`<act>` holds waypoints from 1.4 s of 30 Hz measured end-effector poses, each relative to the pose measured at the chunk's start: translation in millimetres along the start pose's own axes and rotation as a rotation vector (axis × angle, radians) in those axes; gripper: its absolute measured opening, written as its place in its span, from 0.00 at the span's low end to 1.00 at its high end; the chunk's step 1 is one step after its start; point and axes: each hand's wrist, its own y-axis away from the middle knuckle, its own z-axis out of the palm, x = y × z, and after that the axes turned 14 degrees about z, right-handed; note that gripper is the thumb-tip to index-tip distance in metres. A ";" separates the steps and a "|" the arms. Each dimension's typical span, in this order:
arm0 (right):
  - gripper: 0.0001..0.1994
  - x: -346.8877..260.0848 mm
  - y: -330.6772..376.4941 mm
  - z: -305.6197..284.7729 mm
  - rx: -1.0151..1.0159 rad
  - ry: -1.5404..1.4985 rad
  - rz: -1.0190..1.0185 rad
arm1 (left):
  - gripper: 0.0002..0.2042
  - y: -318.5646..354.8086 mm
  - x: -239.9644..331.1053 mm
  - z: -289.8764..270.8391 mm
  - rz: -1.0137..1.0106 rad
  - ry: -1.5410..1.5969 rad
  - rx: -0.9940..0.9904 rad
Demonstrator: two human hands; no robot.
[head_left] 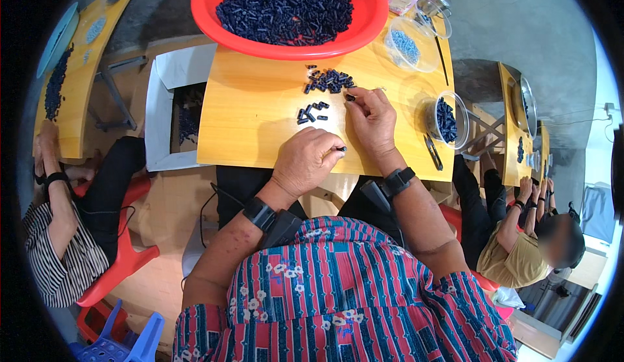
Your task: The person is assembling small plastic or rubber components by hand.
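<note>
My left hand (304, 159) is closed just above the table's near edge, with a small black cylindrical piece (342, 148) pinched between thumb and forefinger. To its right and a little farther off, my right hand (376, 120) pinches another short black piece (351, 97) at its fingertips. Beside that hand lies a heap of similar black pieces (330, 81). A smaller loose group of black pieces (312, 113) rests nearer me, just beyond my left hand. Whether the pieces have inserts is too small to tell.
A large red basin (203, 12) full of black pieces overhangs the yellow table's (234, 102) far side. At right stand a clear tub of small silvery parts (405, 47), a tub of black pieces (446, 120) and a dark slender tool (433, 152). People sit at both sides; a white box (158, 122) stands left.
</note>
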 end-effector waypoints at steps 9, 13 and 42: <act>0.08 4.0 0.2 -3.1 0.003 0.031 0.053 | 0.04 0.5 1.0 0.8 0.005 -0.004 0.008; 0.08 6.3 1.9 -1.6 0.001 -0.208 0.135 | 0.04 -0.8 2.3 0.9 0.004 0.008 0.011; 0.04 11.5 1.0 0.8 0.041 0.123 -0.150 | 0.04 0.3 -3.0 5.0 0.042 0.005 0.020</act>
